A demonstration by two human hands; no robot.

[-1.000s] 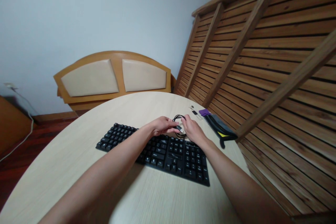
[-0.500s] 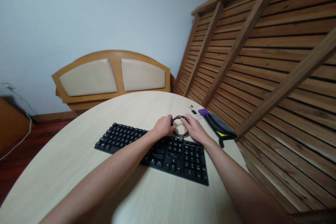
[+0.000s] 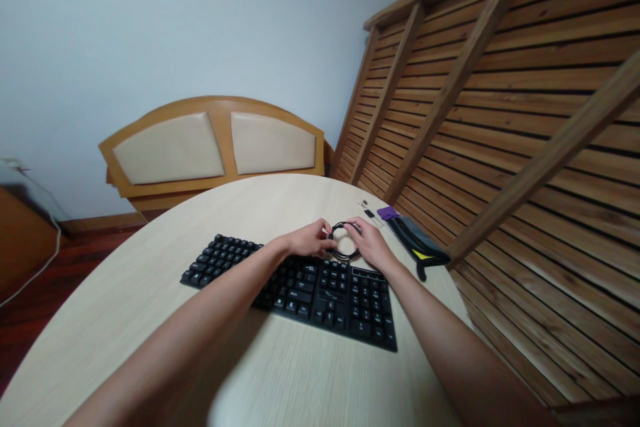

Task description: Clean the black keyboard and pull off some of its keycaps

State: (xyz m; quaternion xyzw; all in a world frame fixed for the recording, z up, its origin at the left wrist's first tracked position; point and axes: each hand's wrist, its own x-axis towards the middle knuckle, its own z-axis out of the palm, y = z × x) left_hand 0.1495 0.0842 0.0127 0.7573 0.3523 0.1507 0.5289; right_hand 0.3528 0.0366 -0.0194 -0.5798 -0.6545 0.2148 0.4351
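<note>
A thin black cable is coiled into a loop just beyond the black keyboard. My left hand pinches the left side of the coil between thumb and fingers. On the other side, my right hand grips the coil's right edge, its fingertips partly hidden behind the loop. Both forearms reach over the keyboard, and the left one covers some of its middle keys.
To the right of my hands lie a dark pouch with a yellow patch, a purple cloth and a small black item. The round pale table stands close to a wooden slatted panel and a headboard.
My left hand has shifted slightly left and its fingers have changed their hold at the coil's left side. My right hand and the keyboard stay nearly where they were.
</note>
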